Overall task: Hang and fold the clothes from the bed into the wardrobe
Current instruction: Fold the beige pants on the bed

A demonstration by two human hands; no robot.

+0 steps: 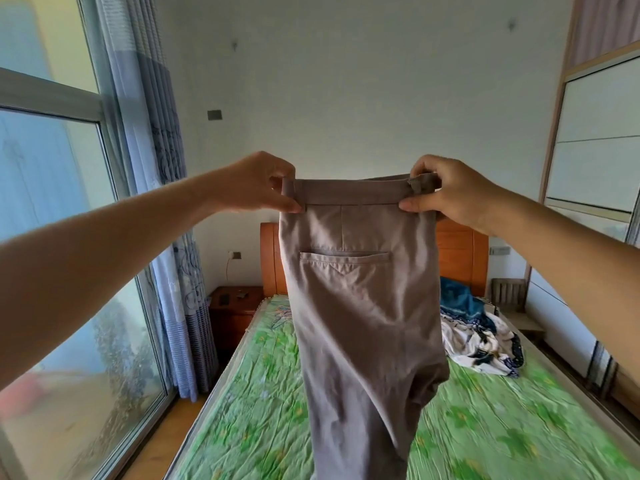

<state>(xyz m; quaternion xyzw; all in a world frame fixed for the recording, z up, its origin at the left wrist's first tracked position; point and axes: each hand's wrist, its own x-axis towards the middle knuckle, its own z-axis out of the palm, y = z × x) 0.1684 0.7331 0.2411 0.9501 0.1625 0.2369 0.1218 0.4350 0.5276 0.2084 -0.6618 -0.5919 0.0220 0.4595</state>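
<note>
Above the bed (pixel 249 410), a pair of grey-brown trousers (pixel 360 306) hangs in the air, stretched flat by the waistband, back pocket toward the camera.

Left hand (pixel 252 183): pinches the left end of the waistband, fingers curled over the top edge, thumb pressed on the near side just under the band.

Right hand (pixel 446 192): pinches the right end likewise, fingers curled over a bunched bit of the band, thumb pointing inward along its lower seam.

Both arms are outstretched, and the waistband is level and taut between the hands. The trouser legs hang straight down and leave the bottom of the frame; whether they touch the bed cannot be told. One fold bulges out on the right side at mid-length.

On the bed: a green flowered sheet, creased. A heap of clothes (pixel 481 337) lies on its right side near the orange wooden headboard (pixel 460 251), with a white-and-dark patterned piece in front and a blue piece behind.

Left of the bed stand a nightstand (pixel 235 306), a blue curtain (pixel 162 168) and a large window (pixel 52 202). Along the right wall is the wardrobe (pixel 595 150), with pale sliding doors.
</note>
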